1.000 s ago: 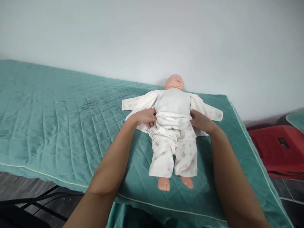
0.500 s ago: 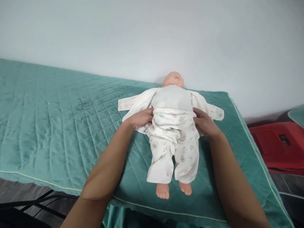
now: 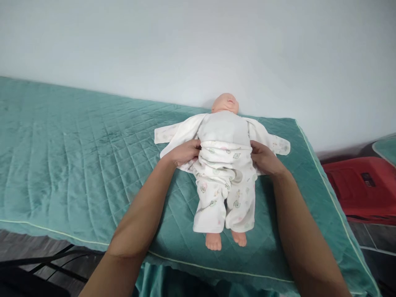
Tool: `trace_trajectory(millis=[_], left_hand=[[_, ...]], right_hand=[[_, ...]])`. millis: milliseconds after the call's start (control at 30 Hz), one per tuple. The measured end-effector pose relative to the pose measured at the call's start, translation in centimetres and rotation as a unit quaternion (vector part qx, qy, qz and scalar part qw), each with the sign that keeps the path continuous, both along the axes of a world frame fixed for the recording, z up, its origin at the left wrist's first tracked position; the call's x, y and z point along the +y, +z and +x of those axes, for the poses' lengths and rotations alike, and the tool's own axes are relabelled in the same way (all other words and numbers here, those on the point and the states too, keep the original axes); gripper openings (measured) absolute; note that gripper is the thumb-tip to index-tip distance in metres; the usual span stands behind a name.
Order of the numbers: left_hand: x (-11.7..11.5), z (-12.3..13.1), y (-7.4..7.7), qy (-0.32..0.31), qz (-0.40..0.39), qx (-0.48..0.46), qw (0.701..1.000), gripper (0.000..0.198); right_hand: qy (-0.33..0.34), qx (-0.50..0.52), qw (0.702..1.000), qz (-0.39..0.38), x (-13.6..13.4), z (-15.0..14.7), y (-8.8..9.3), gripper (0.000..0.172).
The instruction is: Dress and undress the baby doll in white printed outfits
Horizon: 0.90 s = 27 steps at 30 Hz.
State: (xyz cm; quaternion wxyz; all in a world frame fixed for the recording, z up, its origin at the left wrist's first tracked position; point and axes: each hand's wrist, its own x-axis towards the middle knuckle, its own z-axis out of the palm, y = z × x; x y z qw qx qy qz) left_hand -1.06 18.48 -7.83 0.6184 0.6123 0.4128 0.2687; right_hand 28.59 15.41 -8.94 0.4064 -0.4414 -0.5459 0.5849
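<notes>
A baby doll point(image 3: 227, 103) lies on its back on a teal quilted bed cover point(image 3: 80, 156), head toward the wall. It wears white printed trousers point(image 3: 224, 194), and an open white jacket point(image 3: 179, 134) is spread out under it with both sleeves out to the sides. My left hand point(image 3: 185, 152) grips the trouser waistband at the doll's left-hand side in the picture. My right hand point(image 3: 263, 159) grips the waistband on the other side. Both hands have their fingers curled into the cloth. The doll's bare feet point(image 3: 225, 240) stick out of the trouser legs.
The bed's front edge point(image 3: 185, 264) runs across the bottom of the view, with dark floor and black bars below at the left. A red plastic object point(image 3: 361, 189) stands on the floor to the right of the bed. A plain pale wall rises behind.
The trouser waistband has been drawn a little higher up the doll's belly. The doll has shifted slightly on the cover. Both hands stay on the waistband.
</notes>
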Motion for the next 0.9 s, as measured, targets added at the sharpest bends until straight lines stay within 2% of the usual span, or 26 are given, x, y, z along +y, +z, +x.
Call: trace_trajectory(millis=[100,267,533,900], left_hand=[[0.1,-0.2,0.2,-0.039,0.01,0.033,0.999,0.03],[0.4,-0.7,0.2,-0.075,0.063,0.095,0.991,0.039],[0.4,-0.9,0.6,-0.087,0.121,0.151,0.977,0.035],[0.6,-1.0,0.4,-0.125,0.166,0.153,0.966,0.034]], right_hand=[[0.03,0.002,1.0,-0.004,-0.1,0.0,0.2,0.034],[0.044,-0.004,0.999,-0.001,-0.1,-0.1,0.5,0.038],[0.065,0.01,0.998,-0.018,-0.2,0.2,0.7,0.033],[0.048,0.063,0.995,-0.056,-0.2,0.9,0.3,0.037]])
